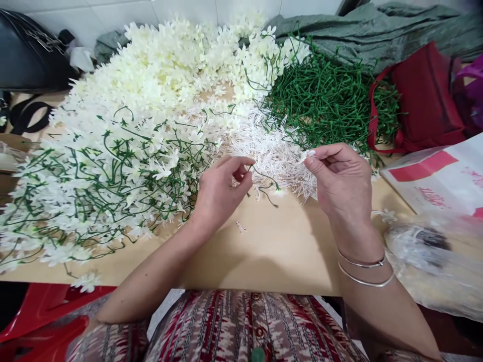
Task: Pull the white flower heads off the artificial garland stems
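Note:
Pinched between thumb and fingertips, a thin green artificial stem (268,177) hangs from my left hand (227,183) toward the right. My right hand (344,177) is closed on a small white artificial flower (308,155), held by thumb and index finger. Under and behind both hands spreads a heap of thin white stamens (260,133). To the left of my left hand lie flowers joined to green stems (139,168). Behind them is a big pile of loose white petals (162,70). Bare green stems (320,93) are heaped behind my right hand.
A red bag (428,95) and a white paper bag (441,173) stand at the right, with a clear plastic bag (433,256) nearer. A black bag (32,50) is at the back left. Grey-green cloth (362,32) lies along the wall. A red stool (41,311) is below the table (279,251).

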Demonstrator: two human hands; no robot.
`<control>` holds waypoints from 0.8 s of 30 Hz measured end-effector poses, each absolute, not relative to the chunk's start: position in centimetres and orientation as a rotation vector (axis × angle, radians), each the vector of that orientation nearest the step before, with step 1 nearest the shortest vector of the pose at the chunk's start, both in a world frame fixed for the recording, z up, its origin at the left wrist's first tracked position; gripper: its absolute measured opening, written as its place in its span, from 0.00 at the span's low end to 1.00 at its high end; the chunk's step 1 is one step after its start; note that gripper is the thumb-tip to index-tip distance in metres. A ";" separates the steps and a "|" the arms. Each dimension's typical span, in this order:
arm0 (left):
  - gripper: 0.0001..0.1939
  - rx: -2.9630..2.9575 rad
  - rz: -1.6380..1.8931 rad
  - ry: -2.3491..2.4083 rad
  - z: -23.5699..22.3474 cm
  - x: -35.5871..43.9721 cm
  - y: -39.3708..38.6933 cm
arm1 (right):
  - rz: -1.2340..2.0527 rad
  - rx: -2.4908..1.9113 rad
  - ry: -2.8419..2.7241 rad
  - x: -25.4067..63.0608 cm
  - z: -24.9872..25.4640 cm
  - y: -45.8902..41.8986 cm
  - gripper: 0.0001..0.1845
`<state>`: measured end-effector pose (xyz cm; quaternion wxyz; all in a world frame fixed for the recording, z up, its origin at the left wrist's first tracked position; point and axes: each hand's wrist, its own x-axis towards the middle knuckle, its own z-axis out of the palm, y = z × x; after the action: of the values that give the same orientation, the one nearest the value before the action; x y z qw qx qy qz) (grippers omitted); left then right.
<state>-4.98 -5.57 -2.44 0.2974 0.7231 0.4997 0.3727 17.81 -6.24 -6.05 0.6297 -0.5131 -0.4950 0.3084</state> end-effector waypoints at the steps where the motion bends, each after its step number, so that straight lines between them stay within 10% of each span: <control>1: 0.07 1.822 1.056 1.273 -2.2 -4.9 -5.2 | 0.721 -1.164 -1.124 17.7 -6.0 -6.3 0.07; 24: 0.15 0.912 1.126 0.883 -4.9 -2.7 -5.1 | 1.216 -1.055 -0.960 15.3 -4.6 -7.2 0.12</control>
<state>-2.67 -5.07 -4.89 0.6614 0.4031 0.3903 0.4978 15.33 -7.20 -4.62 0.5920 -0.4535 -0.4129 0.5228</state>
